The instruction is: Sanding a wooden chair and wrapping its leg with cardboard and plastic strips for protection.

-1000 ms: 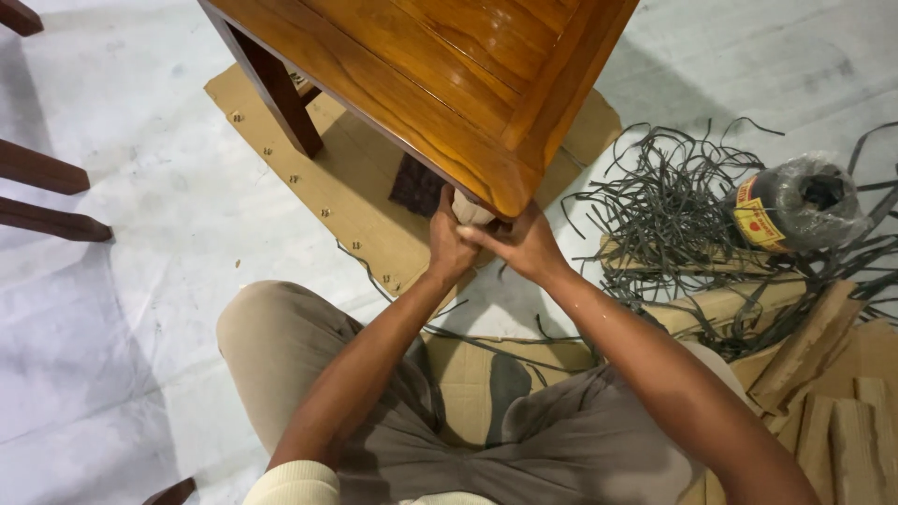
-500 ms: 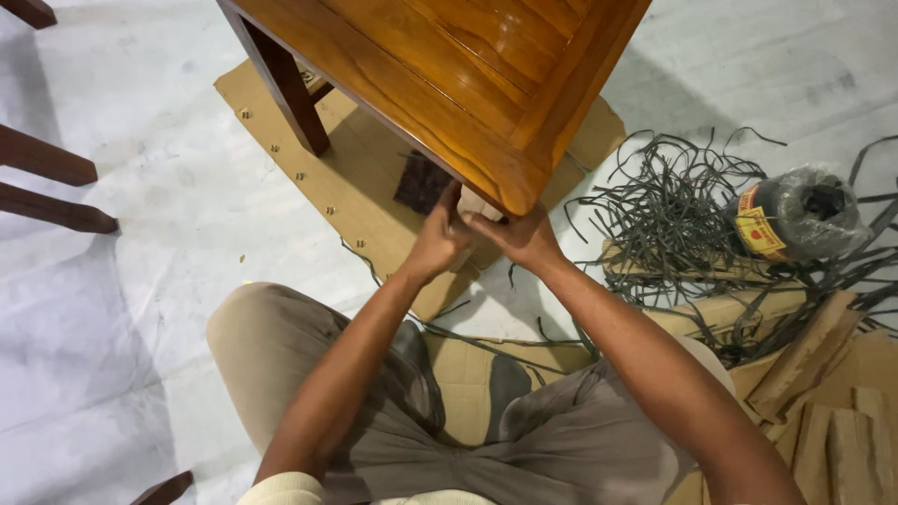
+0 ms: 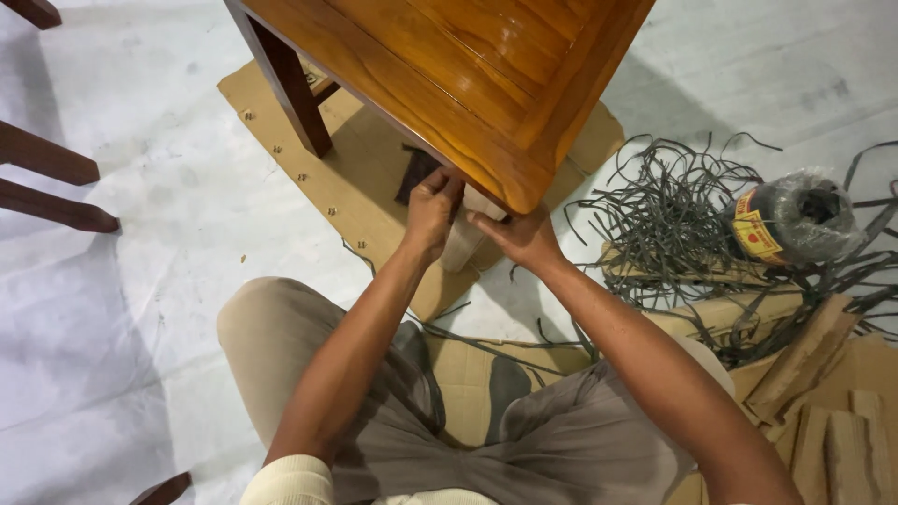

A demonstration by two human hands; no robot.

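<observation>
A glossy orange-brown wooden table (image 3: 449,65) stands above a sheet of cardboard (image 3: 365,187) on the floor. Under its near corner a leg is covered by a pale cardboard wrap (image 3: 465,238). My left hand (image 3: 430,210) grips the upper left side of that wrap, fingers curled just below the table's edge. My right hand (image 3: 519,238) presses on the wrap's right side, fingertips under the corner. Most of the leg is hidden by my hands and the tabletop. A dark brown pad (image 3: 416,173) lies behind my left hand.
A tangle of grey plastic strapping (image 3: 673,206) and a plastic-wrapped dark roll (image 3: 795,220) lie on the right. Corrugated cardboard pieces (image 3: 823,383) are stacked at lower right. Dark wooden furniture legs (image 3: 47,187) jut in at left. My knees rest on flattened cardboard (image 3: 468,374).
My left hand slid up the wrapped leg toward the table's edge. My right hand stayed at the corner, shifting slightly. The camera view drifted a little.
</observation>
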